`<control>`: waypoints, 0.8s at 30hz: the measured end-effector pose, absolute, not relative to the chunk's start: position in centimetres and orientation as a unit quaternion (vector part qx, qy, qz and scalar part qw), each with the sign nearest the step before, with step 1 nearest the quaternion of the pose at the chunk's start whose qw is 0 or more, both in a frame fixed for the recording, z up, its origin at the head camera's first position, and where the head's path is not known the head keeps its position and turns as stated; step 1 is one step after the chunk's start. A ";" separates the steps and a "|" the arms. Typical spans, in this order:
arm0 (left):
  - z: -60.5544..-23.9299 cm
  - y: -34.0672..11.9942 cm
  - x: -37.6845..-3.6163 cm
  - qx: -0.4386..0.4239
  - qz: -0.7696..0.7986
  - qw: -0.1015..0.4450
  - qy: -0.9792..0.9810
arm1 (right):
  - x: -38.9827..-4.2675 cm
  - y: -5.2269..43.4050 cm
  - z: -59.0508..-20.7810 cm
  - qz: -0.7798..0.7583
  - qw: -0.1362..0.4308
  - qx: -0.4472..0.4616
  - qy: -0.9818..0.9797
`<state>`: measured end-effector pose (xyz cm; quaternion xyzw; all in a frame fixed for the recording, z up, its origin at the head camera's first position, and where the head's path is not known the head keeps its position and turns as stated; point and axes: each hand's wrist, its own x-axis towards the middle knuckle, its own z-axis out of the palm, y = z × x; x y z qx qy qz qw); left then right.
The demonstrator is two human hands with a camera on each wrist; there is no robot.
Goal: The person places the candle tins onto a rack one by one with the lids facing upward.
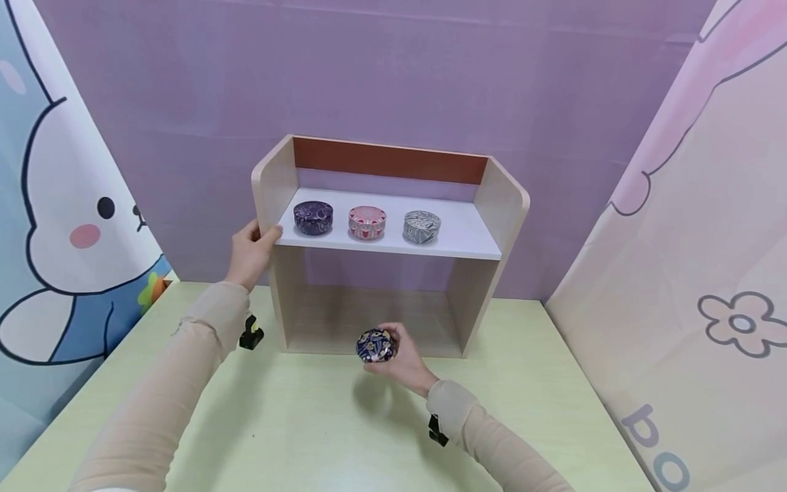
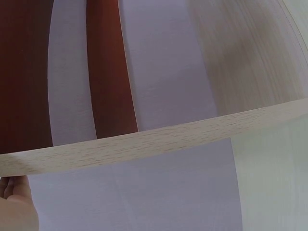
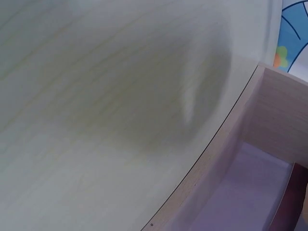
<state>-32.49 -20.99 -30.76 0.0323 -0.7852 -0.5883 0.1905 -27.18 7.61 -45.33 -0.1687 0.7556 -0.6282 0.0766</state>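
Observation:
In the head view a small wooden shelf unit (image 1: pixel 381 251) stands on the table. My left hand (image 1: pixel 251 254) grips its left side panel, thumb toward the front edge of the white shelf board; in the left wrist view that hand (image 2: pixel 18 204) shows at the lower left, against the panel's edge (image 2: pixel 144 147). My right hand (image 1: pixel 402 359) holds a round tin (image 1: pixel 376 346) with a dark blue, multicoloured pattern, in front of the lower compartment. On the white board (image 1: pixel 393 248) sit three more round tins in a row: dark purple (image 1: pixel 313 218), red and pink (image 1: pixel 367 223), black and white (image 1: pixel 421 227).
The pale green table (image 1: pixel 307 424) carries the unit near its back edge. Behind hangs a purple cloth (image 1: pixel 393 75). A rabbit-print panel (image 1: pixel 80 205) flanks the left, and a flower-print panel (image 1: pixel 688 273) the right. The lower compartment has a wooden floor (image 1: pixel 332 314).

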 end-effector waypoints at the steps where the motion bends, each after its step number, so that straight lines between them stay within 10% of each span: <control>1: -30.8 -21.0 -32.5 0.033 -0.588 0.191 -0.786 | -27.2 7.6 -45.4 -0.626 0.077 -0.171 0.757; 24: -30.6 -20.8 -32.4 0.041 -0.594 0.190 -0.781 | -27.3 8.8 -45.0 -0.565 0.060 -0.172 0.805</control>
